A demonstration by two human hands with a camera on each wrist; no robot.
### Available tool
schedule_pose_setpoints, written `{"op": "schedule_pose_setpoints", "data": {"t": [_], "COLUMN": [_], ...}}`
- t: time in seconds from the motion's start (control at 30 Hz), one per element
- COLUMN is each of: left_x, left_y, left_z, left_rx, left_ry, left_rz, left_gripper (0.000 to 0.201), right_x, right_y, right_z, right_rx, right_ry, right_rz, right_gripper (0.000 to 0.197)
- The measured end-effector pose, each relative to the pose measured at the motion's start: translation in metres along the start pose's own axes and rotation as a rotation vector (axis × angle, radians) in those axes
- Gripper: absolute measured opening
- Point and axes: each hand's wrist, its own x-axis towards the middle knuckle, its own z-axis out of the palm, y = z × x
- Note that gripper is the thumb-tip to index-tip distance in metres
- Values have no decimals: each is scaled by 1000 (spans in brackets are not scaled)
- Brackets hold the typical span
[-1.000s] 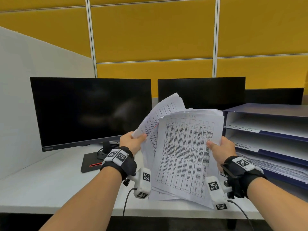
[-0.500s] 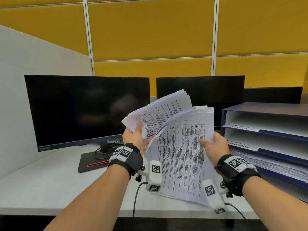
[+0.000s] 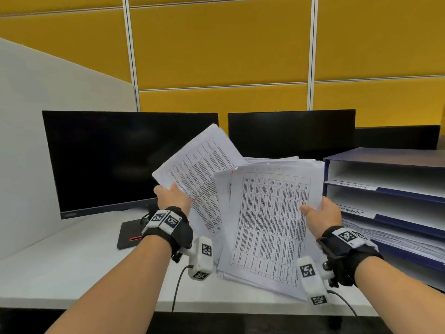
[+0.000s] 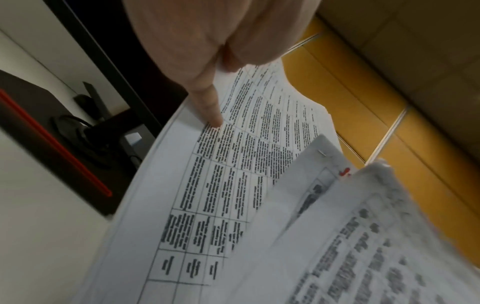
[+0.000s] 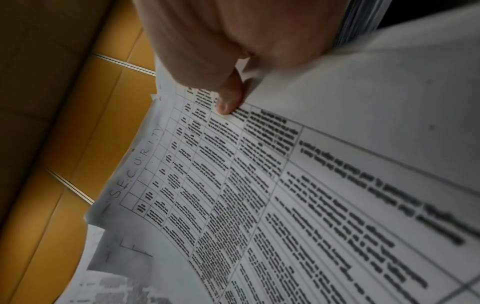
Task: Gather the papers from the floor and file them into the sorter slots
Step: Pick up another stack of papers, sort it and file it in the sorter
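Above the desk I hold printed papers in both hands. My left hand (image 3: 172, 197) pinches a small sheaf of table-printed sheets (image 3: 201, 174), tilted up and to the left; its thumb lies on the top sheet (image 4: 233, 164). My right hand (image 3: 321, 212) grips the right edge of a thicker stack (image 3: 269, 222). That stack's front page (image 5: 259, 195) has "SECURITY" handwritten along its top. The blue paper sorter (image 3: 385, 160) stands at the right with white slots, two with label strips; the lowest visible slot holds papers (image 3: 390, 233).
Two dark monitors (image 3: 120, 160) (image 3: 291, 133) stand at the back of the white desk (image 3: 60, 268), the left one on a black base with a red stripe. A white partition is at the left, yellow wall panels behind.
My left hand has pulled its sheaf away from the main stack, up and to the left, so the two bundles now fan apart. The right hand keeps its hold.
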Motion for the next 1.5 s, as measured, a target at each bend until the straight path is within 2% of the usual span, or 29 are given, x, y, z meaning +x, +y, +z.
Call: {"op": "schedule_pose_setpoints", "data": {"t": [0.13, 0.23, 0.4, 0.57, 0.73, 1.03, 1.13, 1.27, 1.4, 1.5], "left_x": [14, 26, 10, 3, -1, -17, -19, -23, -39, -48], "left_y": [-6, -3, 6, 18, 36, 50, 51, 47, 50, 50], "left_z": [-14, -29, -45, -50, -50, -53, -56, -49, -35, -27], "left_rx": [182, 348, 257, 215, 223, 186, 185, 216, 66, 67], "left_ry": [25, 30, 30, -51, -62, 7, -8, -146, -443, -585], "left_rz": [41, 101, 157, 249, 334, 334, 280, 310, 257, 236], "left_gripper": [40, 55, 57, 74, 65, 40, 35, 25, 39, 60], "right_x": [6, 9, 7, 6, 6, -1, -4, -10, -15, -14], "right_y": [-7, -13, -20, -25, -38, -55, -59, -63, -58, -47], "right_z": [-12, -24, -34, -39, -47, -55, -60, -59, -40, -23], "right_rx": [-14, -11, 16, 63, 56, 42, 67, 84, 112, 145], "right_ry": [35, 47, 50, 72, 87, 103, 102, 23, -54, -72], "right_rz": [-27, -37, -69, -81, -137, -184, -171, -182, -167, -136], "right_gripper": [28, 31, 34, 32, 32, 33, 33, 32, 32, 32]}}
